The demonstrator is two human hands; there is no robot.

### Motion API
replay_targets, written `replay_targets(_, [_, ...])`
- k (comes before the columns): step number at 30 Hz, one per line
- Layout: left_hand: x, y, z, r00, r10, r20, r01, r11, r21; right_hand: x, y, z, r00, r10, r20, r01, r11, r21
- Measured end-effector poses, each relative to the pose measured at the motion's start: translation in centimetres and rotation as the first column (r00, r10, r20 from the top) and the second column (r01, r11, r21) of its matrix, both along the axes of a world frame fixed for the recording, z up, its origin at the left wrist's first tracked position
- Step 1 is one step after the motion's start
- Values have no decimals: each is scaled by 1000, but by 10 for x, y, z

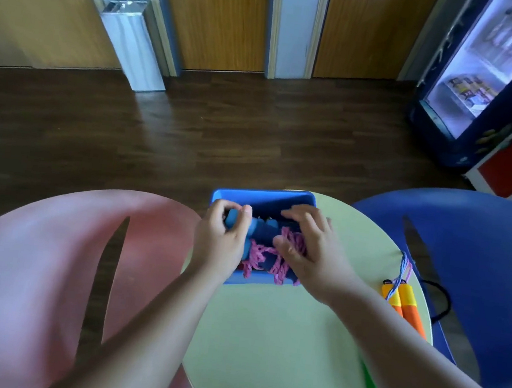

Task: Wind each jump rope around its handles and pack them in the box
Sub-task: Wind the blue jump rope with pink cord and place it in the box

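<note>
The left hand (224, 238) curls round a blue handle (232, 218) at the far left of the box (264, 194). The right hand (308, 251) presses open-fingered on the pink rope (260, 255) wound inside. Released carelessly, loose coils could spring off (the orange-handled rope (401, 303) lies at right, unpacked).

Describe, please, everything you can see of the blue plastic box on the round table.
The blue rectangular plastic box is an open-topped tub with rounded corners, standing upright on the far part of the pale green round table. Inside lies a jump rope with blue handles wound in pink cord. The left hand grips a handle end at its left side; the right hand rests on the cord over its right side.
</note>
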State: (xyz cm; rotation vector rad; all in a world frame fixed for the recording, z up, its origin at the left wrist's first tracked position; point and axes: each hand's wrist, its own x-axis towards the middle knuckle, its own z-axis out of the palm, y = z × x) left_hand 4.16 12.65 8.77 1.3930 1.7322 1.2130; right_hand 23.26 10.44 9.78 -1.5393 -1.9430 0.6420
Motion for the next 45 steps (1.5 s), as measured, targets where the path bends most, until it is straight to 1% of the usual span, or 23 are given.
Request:
replay_targets(2, [-2,15,5,994,-101,-32,101,995,-5,-8,9,14,994,75,79,-75,997,0])
replay_targets(4, [-6,35,13,984,-161,-76,157,986,-65,-17,21,27,981,124,149,-106,987,-121])
replay_targets(6, [-11,55,16,984,-167,-58,158,978,-138,-26,31,37,974,114,193,-66,969,-240])
replay_targets(7, [-14,64,16,986,-164,-18,158,970,-183,-32,36,39,971,103,216,-45,966,-256])
replay_targets(10, [-18,77,15,971,-205,120,232,924,-304,-50,45,33,935,52,351,15,983,-185])
replay_targets(12, [-22,82,12,961,-235,148,272,902,-335,-60,49,25,931,13,365,63,979,-196])
replay_targets(14, [-30,85,9,964,-234,129,265,898,-350,-61,55,14,935,-46,350,143,956,-257])
replay_targets(15, [-36,85,5,970,-234,63,241,905,-350,-59,57,8,930,-88,357,199,937,-287])
replay_targets(16, [-41,85,0,971,-236,-46,207,917,-342,-55,60,2,917,-132,377,259,915,-309])
replay_targets(18, [-51,81,-14,928,-241,-284,140,931,-336,-47,62,-11,884,-206,420,363,869,-336])
replay_targets(19, [-53,76,-22,890,-257,-378,123,931,-343,-44,63,-18,868,-236,436,404,847,-346])
replay_targets(21, [-51,62,-36,775,-295,-558,126,938,-322,-40,63,-30,847,-268,459,452,817,-358])
replay_targets(23, [-48,48,-52,669,-320,-670,190,946,-261,-41,65,-40,831,-255,495,451,829,-330])
replay_targets(24, [-47,44,-59,654,-334,-679,221,942,-251,-43,68,-44,820,-251,515,450,839,-307])
replay_targets(25, [-47,41,-66,658,-346,-669,232,938,-257,-44,70,-48,808,-247,534,450,844,-290])
replay_targets(27, [-48,35,-76,680,-355,-641,239,934,-265,-49,75,-56,780,-224,584,463,834,-299])
replay_targets(30, [-54,29,-86,716,-358,-599,291,934,-209,-53,79,-72,756,-185,628,483,805,-344])
replay_targets(33, [-63,27,-92,766,-393,-508,357,918,-172,-50,78,-74,740,-143,657,462,818,-342])
replay_targets(36, [-70,27,-96,791,-438,-428,413,897,-156,-47,66,-68,775,-146,615,379,886,-267])
replay_targets(38, [-72,27,-99,792,-461,-401,434,886,-161,-48,54,-69,774,-71,629,264,940,-218])
replay_targets(39, [-72,27,-100,788,-470,-399,443,882,-164,-48,50,-71,760,-29,650,225,949,-220])
replay_targets(43, [-73,28,-103,771,-477,-422,458,876,-153,-47,59,-74,697,24,717,196,955,-222])
replay_targets(45, [-74,29,-104,768,-477,-428,459,875,-150,-46,67,-74,692,64,719,177,951,-255])
